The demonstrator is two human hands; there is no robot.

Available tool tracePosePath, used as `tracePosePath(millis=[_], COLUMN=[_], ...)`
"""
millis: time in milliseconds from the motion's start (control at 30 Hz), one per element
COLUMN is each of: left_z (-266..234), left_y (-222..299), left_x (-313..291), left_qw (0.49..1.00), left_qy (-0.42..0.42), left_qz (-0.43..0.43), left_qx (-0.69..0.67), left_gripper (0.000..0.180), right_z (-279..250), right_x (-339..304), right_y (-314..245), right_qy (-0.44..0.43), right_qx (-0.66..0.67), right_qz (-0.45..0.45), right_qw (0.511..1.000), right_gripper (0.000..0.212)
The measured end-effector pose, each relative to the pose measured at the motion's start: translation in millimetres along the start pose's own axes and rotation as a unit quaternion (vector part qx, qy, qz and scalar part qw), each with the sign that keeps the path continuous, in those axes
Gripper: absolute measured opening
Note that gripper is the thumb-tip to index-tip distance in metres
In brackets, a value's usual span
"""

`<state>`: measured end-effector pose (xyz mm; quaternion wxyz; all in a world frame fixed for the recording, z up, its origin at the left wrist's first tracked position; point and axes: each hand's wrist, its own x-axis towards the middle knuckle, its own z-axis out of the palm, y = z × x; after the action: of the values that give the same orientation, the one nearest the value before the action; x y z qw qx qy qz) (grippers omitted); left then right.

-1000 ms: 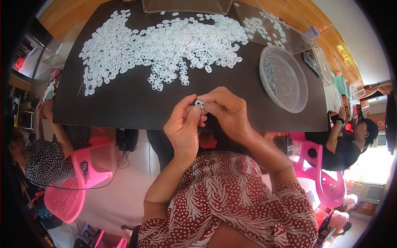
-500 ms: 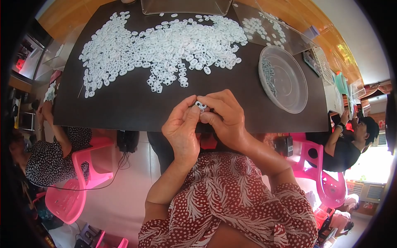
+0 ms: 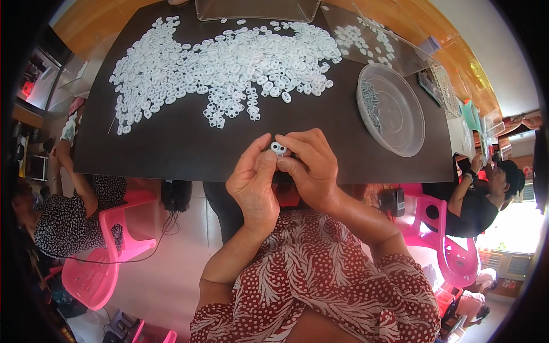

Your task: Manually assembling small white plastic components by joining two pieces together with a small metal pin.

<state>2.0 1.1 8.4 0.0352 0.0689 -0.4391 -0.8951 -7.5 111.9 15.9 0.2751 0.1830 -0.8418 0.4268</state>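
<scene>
Between my fingers, above the table's near edge, is a small white plastic piece [image 3: 278, 147] with two dark holes. My left hand [image 3: 254, 183] pinches it from the left and below with thumb and fingers. From the right, my right hand [image 3: 313, 166] grips the same piece, thumb under it and forefinger at its top. The fingertips hide part of it, and I cannot tell whether it is one part or two joined. Beyond my hands lies a wide heap of white oval two-holed pieces [image 3: 229, 63]. A small group of similar, more angular pieces [image 3: 217, 110] lies at its near edge.
A round clear plastic tub [image 3: 420, 123] with small grey metal pieces [image 3: 370, 106] stands on the dark table [image 3: 166, 151] at right. A clear bin [image 3: 257, 10] stands at the back. People sit left [image 3: 74, 217] and right [image 3: 477, 200], near pink chairs [image 3: 108, 274].
My left forefinger has lifted slightly away from the white piece, showing more of it. Both hands have otherwise stayed almost in place.
</scene>
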Motion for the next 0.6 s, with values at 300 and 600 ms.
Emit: tracePosePath(millis=[300, 600], left_z=[-3.0, -4.5], left_y=[0.5, 5.5], left_x=[-4.5, -4.7], left_qw=[0.999, 1.0], left_qy=[0.0, 0.011], left_qz=[0.019, -0.016], left_qx=[0.027, 0.01], left_gripper=[0.022, 0.023], right_z=[1.8, 0.7], right_x=[-3.8, -0.2], right_y=[-3.4, -3.9], right_qy=[0.002, -0.028], right_qx=[0.029, 0.036], right_qz=[0.032, 0.037], right_qw=[0.999, 0.998], right_gripper=[0.035, 0.035])
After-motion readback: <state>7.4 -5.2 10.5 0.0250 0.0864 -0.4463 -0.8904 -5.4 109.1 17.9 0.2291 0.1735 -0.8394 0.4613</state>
